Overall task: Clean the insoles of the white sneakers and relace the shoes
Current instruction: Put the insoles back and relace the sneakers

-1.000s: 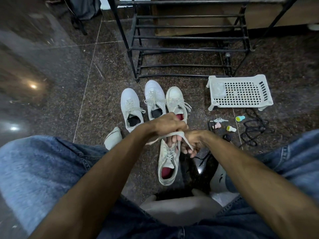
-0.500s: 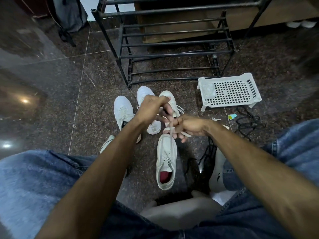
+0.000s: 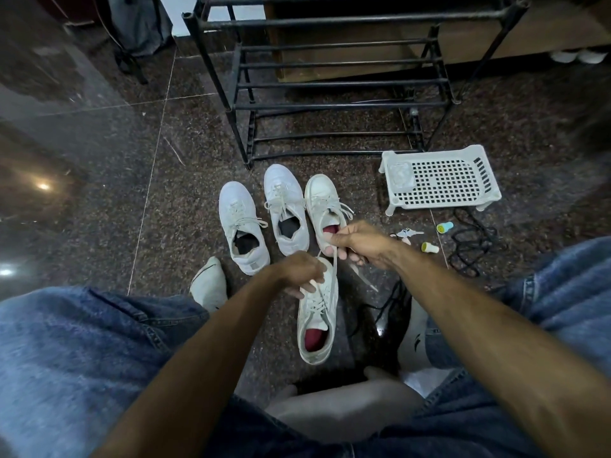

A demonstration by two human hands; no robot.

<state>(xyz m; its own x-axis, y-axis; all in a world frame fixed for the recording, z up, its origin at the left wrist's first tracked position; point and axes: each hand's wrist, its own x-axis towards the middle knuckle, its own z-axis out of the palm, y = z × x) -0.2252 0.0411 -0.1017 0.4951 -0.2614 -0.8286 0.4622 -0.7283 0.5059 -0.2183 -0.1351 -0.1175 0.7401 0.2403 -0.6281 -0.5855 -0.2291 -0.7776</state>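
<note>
a single wide-angle view, worn on the person's head, looks forward and steeply down over both forearms to a dark speckled floor [image 3: 99, 200]. the denim-clad knees fill the lower corners, very near the lens. the left hand [image 3: 299, 272] and right hand [image 3: 358, 241] sit near the centre of the frame, close below the camera. farther off, a black rack [image 3: 330, 104] spans the upper middle; straight lines bow toward the edges. no second view shares the scene.
</note>
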